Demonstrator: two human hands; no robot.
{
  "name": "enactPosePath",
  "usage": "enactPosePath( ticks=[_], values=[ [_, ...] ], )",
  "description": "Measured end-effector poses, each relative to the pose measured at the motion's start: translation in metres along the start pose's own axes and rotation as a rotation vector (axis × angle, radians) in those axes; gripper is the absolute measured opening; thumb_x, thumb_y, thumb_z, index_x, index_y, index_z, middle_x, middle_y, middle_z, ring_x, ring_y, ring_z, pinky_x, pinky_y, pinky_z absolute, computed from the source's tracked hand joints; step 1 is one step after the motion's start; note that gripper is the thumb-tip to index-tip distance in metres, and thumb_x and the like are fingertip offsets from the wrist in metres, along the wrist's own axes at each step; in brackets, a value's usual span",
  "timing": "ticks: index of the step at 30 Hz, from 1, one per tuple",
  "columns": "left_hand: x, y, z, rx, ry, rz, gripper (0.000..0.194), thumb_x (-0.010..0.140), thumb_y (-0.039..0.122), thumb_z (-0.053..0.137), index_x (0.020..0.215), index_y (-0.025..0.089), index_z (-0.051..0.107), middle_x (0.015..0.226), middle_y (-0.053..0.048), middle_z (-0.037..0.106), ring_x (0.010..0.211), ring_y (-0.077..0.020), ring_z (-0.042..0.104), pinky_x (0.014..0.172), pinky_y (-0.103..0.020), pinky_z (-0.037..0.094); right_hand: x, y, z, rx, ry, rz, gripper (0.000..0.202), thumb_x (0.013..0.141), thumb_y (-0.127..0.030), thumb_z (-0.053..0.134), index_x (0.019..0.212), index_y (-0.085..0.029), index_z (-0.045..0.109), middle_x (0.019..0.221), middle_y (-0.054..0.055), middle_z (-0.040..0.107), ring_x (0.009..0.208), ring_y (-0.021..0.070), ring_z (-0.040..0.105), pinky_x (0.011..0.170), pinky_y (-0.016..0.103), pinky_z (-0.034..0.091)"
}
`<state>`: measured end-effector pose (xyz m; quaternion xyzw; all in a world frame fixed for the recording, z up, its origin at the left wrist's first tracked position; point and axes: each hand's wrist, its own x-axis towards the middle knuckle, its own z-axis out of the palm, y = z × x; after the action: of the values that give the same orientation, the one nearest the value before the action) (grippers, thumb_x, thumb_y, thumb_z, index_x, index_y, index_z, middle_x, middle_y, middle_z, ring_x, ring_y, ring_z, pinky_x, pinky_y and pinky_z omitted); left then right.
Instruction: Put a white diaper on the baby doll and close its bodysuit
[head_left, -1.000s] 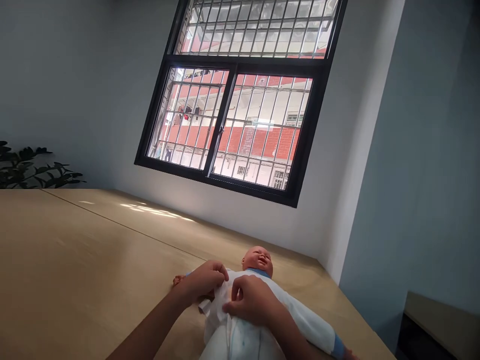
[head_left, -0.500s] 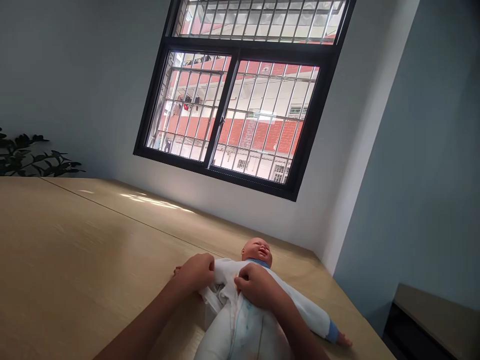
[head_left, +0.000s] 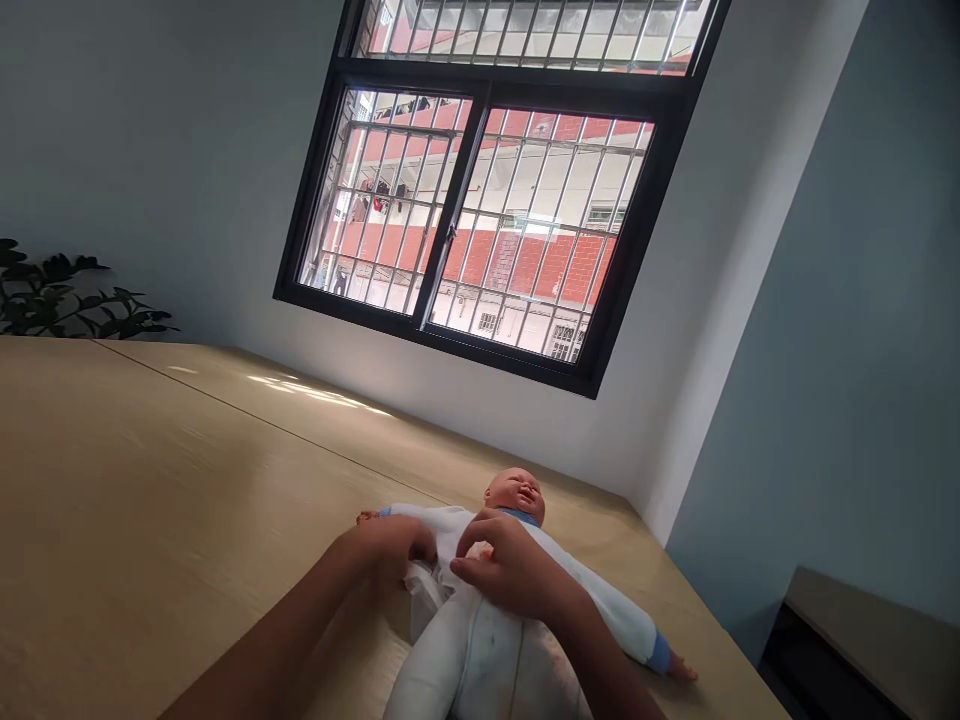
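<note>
A baby doll point(head_left: 516, 490) lies on its back on the table, its head toward the window. It wears a white long-sleeved garment point(head_left: 600, 598) with blue collar and cuffs, and its lower body is white. My left hand point(head_left: 394, 545) is at the side of the chest with curled fingers on the cloth, their tips partly hidden. Over the chest, my right hand point(head_left: 514, 565) has thumb and forefinger bent into a ring, the tips closed at the garment's front edge. Skin-coloured doll body shows inside that ring. Loose white cloth point(head_left: 426, 592) bunches below my left hand.
The wooden tabletop point(head_left: 165, 520) spreads left, with a thin seam across it. A barred window point(head_left: 465, 220) is in the wall beyond. Plant leaves point(head_left: 75, 300) show at the far left, and a low box-like piece of furniture point(head_left: 862, 620) stands at the right.
My right hand's fingertips have shifted left over the chest, the fingers arching more. My left hand has turned lower beside the doll, uncovering more of the sleeve and its blue cuff.
</note>
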<state>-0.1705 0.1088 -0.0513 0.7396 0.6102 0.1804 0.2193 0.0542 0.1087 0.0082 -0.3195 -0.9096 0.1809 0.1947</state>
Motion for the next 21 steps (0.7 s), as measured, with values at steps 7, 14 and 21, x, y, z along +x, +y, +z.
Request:
enactPosePath(
  ticks=[7,14,21],
  values=[
    [0.008,-0.003,0.004,-0.018,-0.032,-0.032,0.020,0.061,0.036,0.067,0.076,0.023,0.073,0.057,0.005,0.053,0.059,-0.0135,0.044,0.056,-0.023,0.028,-0.003,0.002,0.007,-0.102,-0.183,-0.045,0.019,0.080,-0.042,0.067,0.089,-0.032,0.080,0.102,0.002,0.072,0.103,0.0236,0.057,0.083,0.029,0.040],
    [0.008,-0.004,0.004,-0.218,-0.159,-0.069,0.013,0.063,0.029,0.062,0.070,0.020,0.069,0.060,0.003,0.063,0.059,-0.0154,0.054,0.057,-0.024,0.037,0.000,0.002,0.003,-0.210,-0.130,-0.009,0.023,0.070,-0.017,0.057,0.073,-0.024,0.079,0.081,0.002,0.074,0.069,0.0150,0.057,0.063,0.026,0.036],
    [0.005,-0.003,0.003,-0.182,-0.232,-0.209,0.002,0.054,0.018,0.060,0.055,0.019,0.059,0.055,0.001,0.062,0.058,-0.0188,0.059,0.054,-0.026,0.042,0.001,0.016,0.003,-0.245,-0.107,0.031,0.028,0.062,-0.014,0.055,0.080,-0.022,0.075,0.081,0.000,0.071,0.070,0.0148,0.056,0.058,0.025,0.032]
  ],
)
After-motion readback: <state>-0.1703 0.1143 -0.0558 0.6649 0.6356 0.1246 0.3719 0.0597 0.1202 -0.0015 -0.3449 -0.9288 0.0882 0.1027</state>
